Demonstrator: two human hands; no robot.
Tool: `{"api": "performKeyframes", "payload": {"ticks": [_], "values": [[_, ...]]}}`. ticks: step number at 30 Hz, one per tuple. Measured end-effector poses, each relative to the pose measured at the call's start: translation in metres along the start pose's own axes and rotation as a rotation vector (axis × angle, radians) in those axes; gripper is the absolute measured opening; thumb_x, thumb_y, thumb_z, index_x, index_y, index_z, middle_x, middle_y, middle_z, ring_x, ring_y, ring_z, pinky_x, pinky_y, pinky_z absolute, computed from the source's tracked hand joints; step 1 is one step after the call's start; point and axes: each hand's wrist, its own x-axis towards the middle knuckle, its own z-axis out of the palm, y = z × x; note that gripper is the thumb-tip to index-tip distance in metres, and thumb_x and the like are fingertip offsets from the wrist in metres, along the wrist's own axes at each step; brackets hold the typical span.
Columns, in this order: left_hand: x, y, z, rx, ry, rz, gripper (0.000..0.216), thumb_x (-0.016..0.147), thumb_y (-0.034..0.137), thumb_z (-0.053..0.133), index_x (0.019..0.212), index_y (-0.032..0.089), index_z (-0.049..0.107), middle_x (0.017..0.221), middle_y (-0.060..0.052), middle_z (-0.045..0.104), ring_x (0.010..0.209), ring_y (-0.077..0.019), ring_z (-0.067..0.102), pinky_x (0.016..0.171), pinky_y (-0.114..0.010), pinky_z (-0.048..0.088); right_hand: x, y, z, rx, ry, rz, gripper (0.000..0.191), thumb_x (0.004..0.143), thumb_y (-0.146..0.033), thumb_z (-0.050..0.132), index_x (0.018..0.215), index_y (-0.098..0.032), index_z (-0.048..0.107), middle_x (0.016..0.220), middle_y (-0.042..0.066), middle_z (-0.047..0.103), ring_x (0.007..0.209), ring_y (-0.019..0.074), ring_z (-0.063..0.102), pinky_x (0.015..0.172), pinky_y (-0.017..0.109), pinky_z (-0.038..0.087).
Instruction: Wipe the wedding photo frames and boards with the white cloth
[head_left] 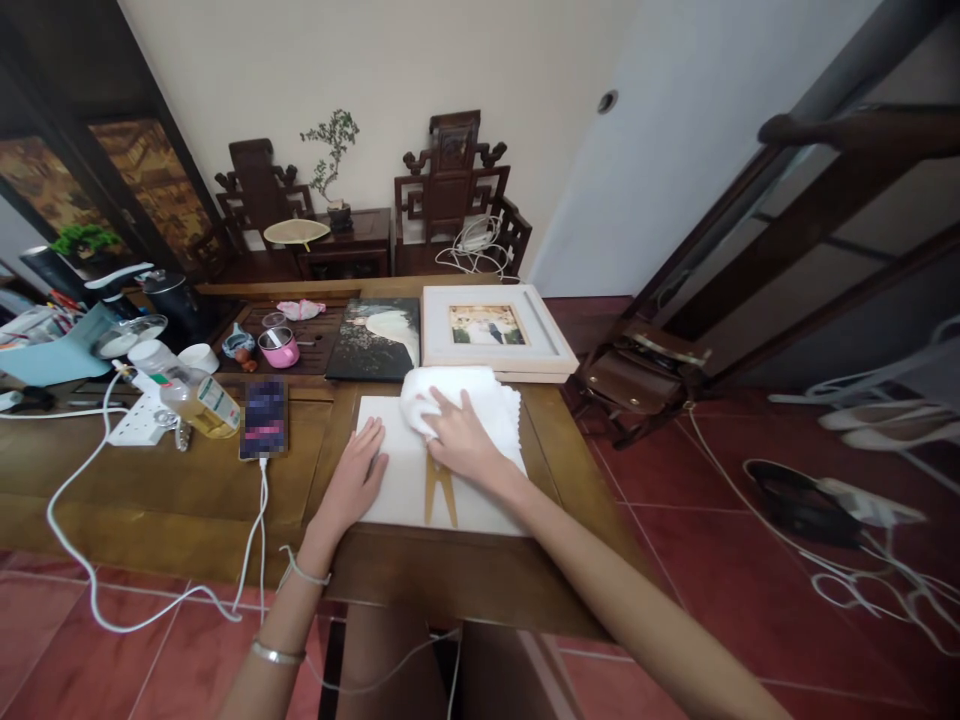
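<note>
- Head view, the work in hand: I judge a wiping pass to be under way, with my right hand (456, 430) on a soft white cloth (459, 378) laid over the far part of a flat, white, rectangular panel (403, 480).
- Head view, done and left: the panel lies flat at the near edge of the brown wooden table (187, 500), and the cloth is on it. How much of the surface is finished I cannot tell; the near part lies uncovered, and the far part is hidden.
- Head view, fingers: my right fingers spread over the cloth, pressing rather than closing round it. My left fingers lie extended on the panel's left side, gripping nothing; I take this left hand (362, 472) to be steadying it.
- Head view, the panel: pale and plain, with a forked, tan-gold piece (440, 492) at its middle, legs pointing towards me, upper end under my right hand. The cloth is bunched on the left and shows a scalloped right edge.
- Head view, beyond: a dark picture panel (367, 342) and a broad white-framed picture (487, 325) lie side by side, just past the cloth.
</note>
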Motion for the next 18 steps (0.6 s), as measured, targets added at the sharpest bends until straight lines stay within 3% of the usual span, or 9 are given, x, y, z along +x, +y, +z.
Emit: {"api": "performKeyframes", "payload": {"ticks": [3,8,11,14,18], "values": [[0.000,-0.001,0.001,-0.006,0.012,-0.003,0.045,0.093,0.028,0.037,0.137,0.020,0.039,0.146,-0.011,0.036,0.138,-0.0216,0.026,0.113,-0.049,0.020,-0.014,-0.020,0.003,-0.028,-0.029,-0.046,0.034,0.073,-0.013,0.051,0.103,-0.016,0.066,0.141,0.015,0.042,0.137,0.0346,0.020,0.106,0.065,0.011],[-0.001,0.002,0.000,-0.013,0.023,-0.004,0.044,0.093,0.024,0.036,0.136,0.019,0.042,0.145,-0.011,0.038,0.138,-0.0211,0.028,0.114,-0.048,0.020,-0.080,-0.057,0.000,0.049,-0.147,-0.178,0.030,0.069,-0.013,0.053,0.094,-0.017,0.070,0.146,0.013,0.034,0.138,0.0362,0.014,0.108,0.066,0.003],[-0.001,0.003,-0.001,-0.004,0.014,-0.005,0.044,0.092,0.022,0.036,0.136,0.018,0.041,0.145,-0.011,0.038,0.138,-0.0211,0.028,0.114,-0.049,0.021,-0.107,-0.066,-0.004,0.121,-0.191,-0.247,0.026,0.065,-0.012,0.052,0.084,-0.017,0.070,0.147,0.011,0.032,0.139,0.0343,0.011,0.109,0.064,0.001],[0.000,0.003,0.000,0.007,0.010,-0.013,0.044,0.092,0.023,0.037,0.135,0.017,0.042,0.145,-0.012,0.038,0.137,-0.0211,0.029,0.114,-0.048,0.021,-0.107,-0.055,-0.007,0.190,-0.162,-0.253,0.029,0.063,-0.009,0.049,0.083,-0.018,0.069,0.144,0.007,0.039,0.139,0.0275,0.018,0.112,0.058,0.003],[-0.001,0.001,0.001,-0.006,0.019,-0.005,0.044,0.093,0.026,0.037,0.135,0.018,0.042,0.145,-0.011,0.038,0.138,-0.0214,0.028,0.114,-0.049,0.020,-0.068,-0.023,-0.007,0.168,-0.057,-0.157,0.030,0.070,-0.008,0.046,0.090,-0.016,0.067,0.138,0.011,0.046,0.136,0.0235,0.028,0.113,0.052,0.013]]}}
